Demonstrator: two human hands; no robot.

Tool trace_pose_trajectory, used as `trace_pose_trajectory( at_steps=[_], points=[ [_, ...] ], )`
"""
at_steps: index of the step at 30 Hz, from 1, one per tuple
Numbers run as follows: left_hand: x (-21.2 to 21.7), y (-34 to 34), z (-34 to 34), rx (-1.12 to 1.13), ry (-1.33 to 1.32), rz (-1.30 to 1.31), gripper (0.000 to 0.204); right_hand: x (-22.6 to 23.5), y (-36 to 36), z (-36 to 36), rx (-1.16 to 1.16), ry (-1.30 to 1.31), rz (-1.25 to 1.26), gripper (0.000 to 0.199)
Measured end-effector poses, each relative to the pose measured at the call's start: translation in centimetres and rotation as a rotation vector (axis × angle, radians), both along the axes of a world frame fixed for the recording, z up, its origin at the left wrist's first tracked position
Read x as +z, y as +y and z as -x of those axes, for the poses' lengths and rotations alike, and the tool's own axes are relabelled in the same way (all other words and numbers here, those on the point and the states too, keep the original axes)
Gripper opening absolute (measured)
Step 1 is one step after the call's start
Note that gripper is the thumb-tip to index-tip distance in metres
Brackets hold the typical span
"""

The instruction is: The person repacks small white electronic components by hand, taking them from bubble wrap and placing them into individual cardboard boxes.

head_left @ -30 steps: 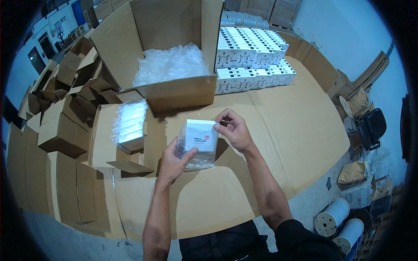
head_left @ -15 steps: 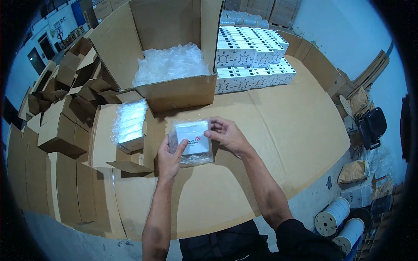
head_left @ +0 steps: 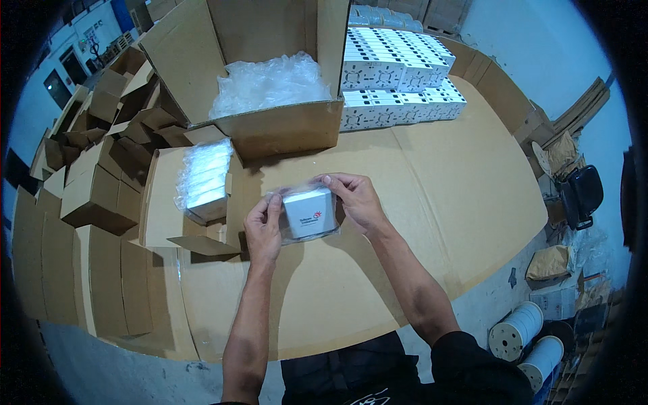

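Observation:
Between my hands, over the cardboard-covered table, is a small white box (head_left: 309, 210) inside a clear bubble-wrap bag (head_left: 297, 238). My left hand (head_left: 264, 226) pinches the bag's upper left corner between thumb and fingers. At the upper right corner my right hand (head_left: 354, 201) grips the bag's edge the same way. The white box leans with its printed front toward me. Left of my hands stands an open brown carton (head_left: 162, 202) with a row of bubble-wrapped white boxes (head_left: 208, 174) in it. Behind is a large open carton (head_left: 283, 135) filled with clear bubble bags (head_left: 273, 88).
Stacked white boxes (head_left: 398, 74) stand in two tiers at the back right. Several empty open cartons (head_left: 101, 182) crowd the left side. Cardboard (head_left: 432, 196) covers the table. On the floor at the right are white cable spools (head_left: 516, 331) and a black chair (head_left: 582, 192).
My left hand has moved from the box's front up to the bag's left corner. The box now tilts more upright, with the bag's top edge held at both ends.

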State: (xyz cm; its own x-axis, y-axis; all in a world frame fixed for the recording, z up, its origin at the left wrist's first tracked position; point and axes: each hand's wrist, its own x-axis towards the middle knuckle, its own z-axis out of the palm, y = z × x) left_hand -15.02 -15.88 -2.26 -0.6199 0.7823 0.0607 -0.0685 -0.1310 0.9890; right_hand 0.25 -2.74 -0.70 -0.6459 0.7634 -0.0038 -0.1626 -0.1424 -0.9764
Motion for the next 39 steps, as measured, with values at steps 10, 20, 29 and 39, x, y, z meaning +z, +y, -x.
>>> trace_pose_trajectory(
  at_steps=[10,20,29,39],
  points=[
    [1.2,-0.7,-0.3,0.099,0.258,-0.013,0.033,1.3,-0.3,-0.7,0.074,0.030,-0.086,0.031],
    [0.2,-1.0,0.8,0.061,0.170,0.066,0.030,2.8,-0.7,-0.7,0.172,0.068,-0.049,0.046],
    [2.0,-0.4,-0.9,-0.114,-0.003,0.015,0.041,2.3,0.0,-1.7,0.259,-0.182,-0.091,0.038],
    [1.4,-0.6,-0.3,-0.132,0.004,-0.011,0.020,2.9,0.7,-2.4,0.207,-0.173,-0.186,0.016]
  ],
)
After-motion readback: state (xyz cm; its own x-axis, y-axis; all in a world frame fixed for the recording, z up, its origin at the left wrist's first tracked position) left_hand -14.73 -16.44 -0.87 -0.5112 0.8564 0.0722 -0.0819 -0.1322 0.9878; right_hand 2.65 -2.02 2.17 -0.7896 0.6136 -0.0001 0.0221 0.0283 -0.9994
